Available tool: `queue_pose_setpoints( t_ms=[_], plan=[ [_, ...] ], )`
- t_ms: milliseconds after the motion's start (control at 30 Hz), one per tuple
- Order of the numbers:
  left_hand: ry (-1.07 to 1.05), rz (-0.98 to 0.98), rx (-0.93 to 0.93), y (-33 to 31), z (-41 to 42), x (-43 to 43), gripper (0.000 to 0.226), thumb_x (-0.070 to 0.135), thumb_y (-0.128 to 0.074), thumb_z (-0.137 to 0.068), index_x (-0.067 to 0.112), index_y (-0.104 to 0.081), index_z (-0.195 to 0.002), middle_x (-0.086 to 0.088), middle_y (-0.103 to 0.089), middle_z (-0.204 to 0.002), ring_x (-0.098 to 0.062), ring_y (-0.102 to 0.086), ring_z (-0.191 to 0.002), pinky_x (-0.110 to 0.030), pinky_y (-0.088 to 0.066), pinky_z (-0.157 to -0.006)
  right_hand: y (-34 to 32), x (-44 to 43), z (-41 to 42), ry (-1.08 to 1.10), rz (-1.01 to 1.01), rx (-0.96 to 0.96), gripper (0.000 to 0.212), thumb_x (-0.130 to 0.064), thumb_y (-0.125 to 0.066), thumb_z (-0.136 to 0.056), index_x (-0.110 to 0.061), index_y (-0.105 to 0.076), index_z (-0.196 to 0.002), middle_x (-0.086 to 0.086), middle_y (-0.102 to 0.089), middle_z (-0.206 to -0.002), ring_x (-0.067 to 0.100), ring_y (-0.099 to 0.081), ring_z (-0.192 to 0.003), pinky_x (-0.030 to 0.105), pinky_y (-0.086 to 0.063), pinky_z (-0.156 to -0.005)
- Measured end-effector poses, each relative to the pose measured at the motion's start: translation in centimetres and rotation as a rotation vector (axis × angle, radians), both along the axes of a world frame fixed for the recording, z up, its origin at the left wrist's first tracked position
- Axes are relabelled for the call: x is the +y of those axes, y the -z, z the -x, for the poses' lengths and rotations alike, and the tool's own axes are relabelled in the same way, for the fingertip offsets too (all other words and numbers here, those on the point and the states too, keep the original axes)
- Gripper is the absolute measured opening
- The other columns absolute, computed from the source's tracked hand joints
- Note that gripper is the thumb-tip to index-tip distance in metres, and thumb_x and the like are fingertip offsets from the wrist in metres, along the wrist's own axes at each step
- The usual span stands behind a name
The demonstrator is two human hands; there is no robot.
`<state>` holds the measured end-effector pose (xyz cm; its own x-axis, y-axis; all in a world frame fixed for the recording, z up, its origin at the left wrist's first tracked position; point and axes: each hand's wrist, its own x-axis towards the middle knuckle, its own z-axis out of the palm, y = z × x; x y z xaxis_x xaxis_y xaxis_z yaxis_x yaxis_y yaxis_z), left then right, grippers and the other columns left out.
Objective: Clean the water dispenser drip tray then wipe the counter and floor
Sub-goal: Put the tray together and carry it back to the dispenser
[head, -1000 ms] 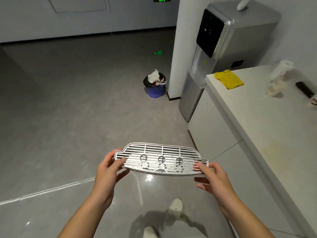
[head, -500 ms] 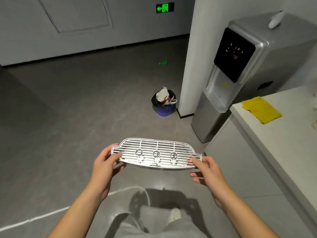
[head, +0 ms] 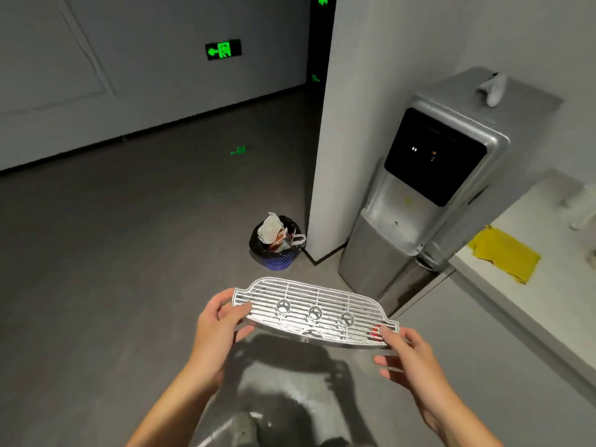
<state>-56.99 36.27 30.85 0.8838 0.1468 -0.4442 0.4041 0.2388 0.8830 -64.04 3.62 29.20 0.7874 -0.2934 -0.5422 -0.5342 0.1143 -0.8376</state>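
Head view: you hold the drip tray grille [head: 314,312] by its two ends, out in the air above the floor [head: 129,253].

Your left hand [head: 219,324] pinches the left end, your right hand [head: 408,356] the right, so its long axis runs across you. The water dispenser [head: 419,201] stands ahead and to the right, nearer your right hand; its empty bay likely takes the grille back.

Grey floor [head: 129,269] bears bin [head: 276,250] and dispenser [head: 419,201]; counter [head: 548,295], seemingly white, a yellow cloth [head: 504,254].
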Motion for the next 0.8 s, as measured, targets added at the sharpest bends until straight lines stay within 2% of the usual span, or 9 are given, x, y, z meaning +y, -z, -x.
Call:
queue_pose_setpoints(
  t_ms=[100,200,300,400,533,667,733,800],
  plan=[
    [0.066,-0.007,0.017,-0.5,-7.0,1.3,0.025,0.007,-0.069,-0.096,0.017,-0.067,-0.119,-0.007,-0.082,-0.105,-0.018,-0.08,-0.088,-0.037,-0.058,-0.082,-0.9,2.1,-2.8,0.071,0.001,0.026,0.057,-0.057,-0.084,-0.074,-0.018,-0.069,-0.112,0.0,-0.078,-0.107,0.026,-0.079,-0.084,0.031,-0.061,-0.067],
    [0.143,-0.014,0.019,-0.9,-12.5,1.2,0.025,0.007,-0.07,-0.095,0.012,-0.068,-0.12,-0.01,-0.081,-0.105,-0.017,-0.079,-0.086,-0.035,-0.061,-0.076,-1.4,3.2,-5.2,0.163,-0.011,0.023,0.059,-0.057,-0.084,-0.074,-0.018,-0.068,-0.115,0.005,-0.076,-0.111,0.029,-0.079,-0.09,0.031,-0.062,-0.069],
    [0.242,-0.019,-0.004,-1.2,-17.6,0.2,0.026,0.008,-0.072,-0.094,0.008,-0.069,-0.12,-0.014,-0.081,-0.105,-0.022,-0.079,-0.086,-0.032,-0.066,-0.071,-1.5,3.4,-8.1,0.244,-0.029,0.015,0.051,-0.05,-0.082,-0.081,-0.018,-0.066,-0.118,0.007,-0.075,-0.113,0.033,-0.077,-0.095,0.032,-0.063,-0.071],
    [0.304,-0.036,-0.021,-1.5,-22.3,-1.6,0.024,0.006,-0.071,-0.093,0.006,-0.071,-0.117,-0.013,-0.081,-0.104,-0.021,-0.079,-0.086,-0.028,-0.064,-0.068,-1.3,2.3,-11.3,0.284,-0.052,-0.009,0.046,-0.044,-0.081,-0.085,-0.016,-0.065,-0.117,0.006,-0.074,-0.107,0.027,-0.077,-0.086,0.034,-0.063,-0.074],
    [0.373,-0.08,-0.03,-1.8,-27.9,-4.6,0.026,0.008,-0.072,-0.093,0.01,-0.07,-0.118,-0.008,-0.082,-0.107,-0.018,-0.078,-0.093,-0.033,-0.063,-0.082,-0.3,0.1,-15.9,0.328,-0.083,-0.033,0.041,-0.035,-0.077,-0.09,-0.005,-0.063,-0.114,0.001,-0.078,-0.093,0.024,-0.074,-0.078,0.036,-0.059,-0.071],
    [0.434,-0.134,-0.022,-0.3,-32.9,-8.1,0.026,0.012,-0.073,-0.092,0.014,-0.071,-0.118,-0.005,-0.081,-0.109,-0.016,-0.077,-0.098,-0.038,-0.058,-0.089,1.6,-3.0,-20.1,0.379,-0.072,-0.041,0.029,-0.038,-0.073,-0.093,-0.015,-0.069,-0.111,-0.002,-0.08,-0.1,0.03,-0.078,-0.087,0.045,-0.062,-0.08],
    [0.464,-0.149,-0.013,1.1,-35.1,-10.2,0.024,0.013,-0.073,-0.093,0.016,-0.072,-0.117,-0.003,-0.082,-0.106,-0.014,-0.077,-0.096,-0.036,-0.058,-0.086,2.6,-4.7,-21.8,0.402,-0.063,-0.036,0.029,-0.04,-0.073,-0.093,-0.017,-0.069,-0.111,-0.005,-0.08,-0.097,0.029,-0.078,-0.087,0.048,-0.063,-0.083],
    [0.498,-0.156,-0.009,2.5,-36.9,-12.5,0.023,0.012,-0.073,-0.093,0.014,-0.072,-0.116,-0.003,-0.082,-0.101,-0.01,-0.077,-0.088,-0.027,-0.06,-0.074,3.5,-6.3,-23.3,0.433,-0.044,-0.018,0.028,-0.041,-0.072,-0.094,-0.018,-0.068,-0.109,-0.007,-0.08,-0.095,0.027,-0.078,-0.086,0.049,-0.063,-0.083]
  ],
)
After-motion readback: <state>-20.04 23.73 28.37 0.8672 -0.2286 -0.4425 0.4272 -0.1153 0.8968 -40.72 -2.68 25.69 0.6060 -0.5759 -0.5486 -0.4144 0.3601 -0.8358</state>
